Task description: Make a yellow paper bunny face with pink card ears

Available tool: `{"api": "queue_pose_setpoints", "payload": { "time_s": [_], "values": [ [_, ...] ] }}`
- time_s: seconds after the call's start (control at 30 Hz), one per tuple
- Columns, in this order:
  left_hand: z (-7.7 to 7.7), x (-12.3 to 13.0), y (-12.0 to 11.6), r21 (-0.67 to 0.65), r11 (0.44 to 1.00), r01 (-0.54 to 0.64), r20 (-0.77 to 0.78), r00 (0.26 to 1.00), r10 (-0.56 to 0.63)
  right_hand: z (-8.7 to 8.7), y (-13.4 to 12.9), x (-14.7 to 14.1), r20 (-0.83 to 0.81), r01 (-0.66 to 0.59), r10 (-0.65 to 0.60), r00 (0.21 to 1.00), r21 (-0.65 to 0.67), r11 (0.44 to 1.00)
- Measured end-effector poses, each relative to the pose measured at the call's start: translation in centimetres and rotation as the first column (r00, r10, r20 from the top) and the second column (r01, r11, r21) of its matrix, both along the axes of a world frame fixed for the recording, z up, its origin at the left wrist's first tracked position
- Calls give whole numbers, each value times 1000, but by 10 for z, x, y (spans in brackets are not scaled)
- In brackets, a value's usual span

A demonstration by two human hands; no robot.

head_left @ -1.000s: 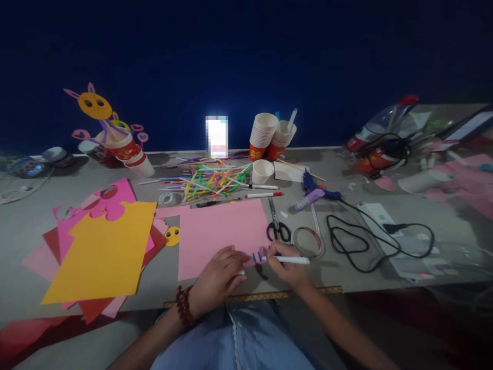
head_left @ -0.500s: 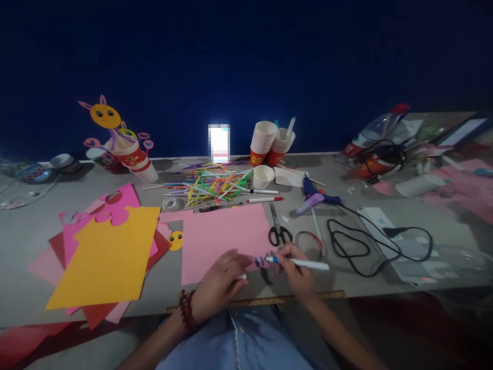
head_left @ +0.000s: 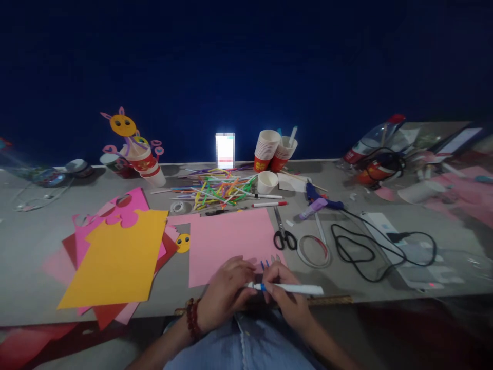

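My right hand is closed around a white marker with a blue collar, its front end turned left. At that front end my left hand pinches a small white marker cap, mostly covered by the fingers. Cap and marker meet or nearly meet; I cannot tell if they are joined. Both hands are at the near edge of a pink sheet. Short blue marks and small pointed grey shapes show just beyond my right fingers. Black-handled scissors lie beyond the right hand.
Coloured sheets topped by a yellow one lie left. Pipe cleaners, stacked paper cups and a lit phone are at the back. A glue gun, tape roll, black cable and bottle are right.
The marker's tip has left the blue marks and moved down and left, to the white cap in my left hand. The whole view has shifted slightly.
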State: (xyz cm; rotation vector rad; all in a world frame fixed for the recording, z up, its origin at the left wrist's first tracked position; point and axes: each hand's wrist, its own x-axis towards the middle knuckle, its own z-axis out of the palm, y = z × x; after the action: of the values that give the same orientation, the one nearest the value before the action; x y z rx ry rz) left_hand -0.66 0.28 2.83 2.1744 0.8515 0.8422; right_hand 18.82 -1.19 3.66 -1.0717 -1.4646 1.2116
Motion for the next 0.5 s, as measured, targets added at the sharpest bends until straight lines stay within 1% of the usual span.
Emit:
{"api": "queue_pose_setpoints", "payload": {
  "time_s": [0.07,0.13,0.23,0.3,0.4,0.5],
  "values": [
    [1,1,-4,22,999,-28,-49,998,29,0,-1,-4,3,10,-10,1000,-11,1000],
    [3,2,-8,45,999,-28,-109,994,33,-1,-2,-10,-12,23,-24,1000,-16,1000],
    [7,1,-10,58,998,-24,-136,990,31,-4,0,-25,-72,67,-64,995,38,997],
    [9,-1,-11,56,997,-53,-143,988,61,-4,1,-35,-111,120,-111,988,80,990],
    [8,-4,-11,61,994,-91,-160,982,99,1,2,-49,-137,154,-141,981,89,984],
    [7,-4,-14,45,996,-80,-113,990,84,12,1,-60,-211,111,-87,974,104,988]
  ]
}}
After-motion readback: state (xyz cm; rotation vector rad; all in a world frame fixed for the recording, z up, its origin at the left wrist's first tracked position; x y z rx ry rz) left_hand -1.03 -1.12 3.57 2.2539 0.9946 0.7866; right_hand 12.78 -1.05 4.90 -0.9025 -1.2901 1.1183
